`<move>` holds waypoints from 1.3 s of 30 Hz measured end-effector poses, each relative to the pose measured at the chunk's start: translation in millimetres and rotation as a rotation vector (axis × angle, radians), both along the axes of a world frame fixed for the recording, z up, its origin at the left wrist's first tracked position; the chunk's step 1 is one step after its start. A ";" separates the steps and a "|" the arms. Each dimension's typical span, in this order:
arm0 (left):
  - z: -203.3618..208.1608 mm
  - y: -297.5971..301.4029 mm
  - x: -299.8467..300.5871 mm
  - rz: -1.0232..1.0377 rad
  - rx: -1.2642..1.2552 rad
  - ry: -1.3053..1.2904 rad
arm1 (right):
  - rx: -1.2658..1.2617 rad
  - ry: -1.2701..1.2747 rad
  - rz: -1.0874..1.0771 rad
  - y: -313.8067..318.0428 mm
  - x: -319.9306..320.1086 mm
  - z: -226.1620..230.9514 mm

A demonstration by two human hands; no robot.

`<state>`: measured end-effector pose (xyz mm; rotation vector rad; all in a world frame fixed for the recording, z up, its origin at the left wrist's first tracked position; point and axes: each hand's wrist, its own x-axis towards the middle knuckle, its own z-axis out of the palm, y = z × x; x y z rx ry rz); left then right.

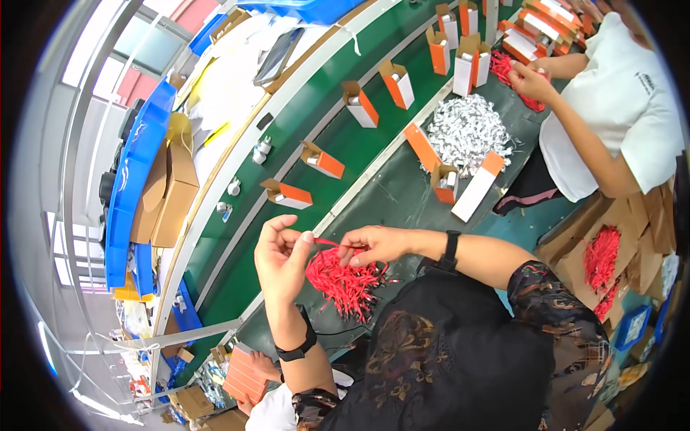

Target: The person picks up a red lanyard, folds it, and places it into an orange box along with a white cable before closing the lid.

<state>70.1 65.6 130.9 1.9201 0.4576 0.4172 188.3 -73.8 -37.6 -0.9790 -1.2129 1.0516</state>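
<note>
My left hand (282, 260) is raised above the dark work table, its thumb and fingers pinching one end of a thin red strap (328, 243). My right hand (375, 246) pinches the same strap a little to the right, so it runs between the two hands. Just below them lies a loose heap of red straps (348, 293), partly behind the fingers of my right hand. Both wrists wear black bands.
Open orange-and-white boxes (322, 161) stand in a row on the green conveyor (277, 228) beyond the table. A pile of small silvery-white pieces (467, 133) lies to the right. One co-worker handles red straps at far right; another holds an orange box (243, 373) at lower left.
</note>
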 end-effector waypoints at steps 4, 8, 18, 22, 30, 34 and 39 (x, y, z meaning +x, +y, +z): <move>-3.3 12.2 -17.5 -0.099 -0.007 -0.054 | -0.042 0.331 0.126 -1.3 -3.8 -6.7; -6.3 2.8 -29.1 -0.246 0.260 -0.101 | -0.035 0.308 -0.075 3.4 -12.3 -8.6; 0.8 -1.6 -35.0 -0.299 0.982 -0.237 | 0.159 -0.452 -0.488 -9.7 -16.2 15.9; -38.0 6.5 -61.7 -0.085 0.912 -0.129 | 0.163 -0.422 -0.400 -31.6 -2.0 36.8; -157.5 -45.8 -65.8 -0.052 -1.012 -0.018 | 0.401 -0.675 -0.783 -49.6 -16.8 81.2; -148.3 -41.2 -49.0 0.024 -0.524 -0.252 | 0.370 -0.786 -0.667 -35.6 -30.9 83.7; -120.6 -48.2 -41.6 -0.389 -0.737 -0.230 | 0.305 -0.799 -0.723 -38.8 -31.6 87.6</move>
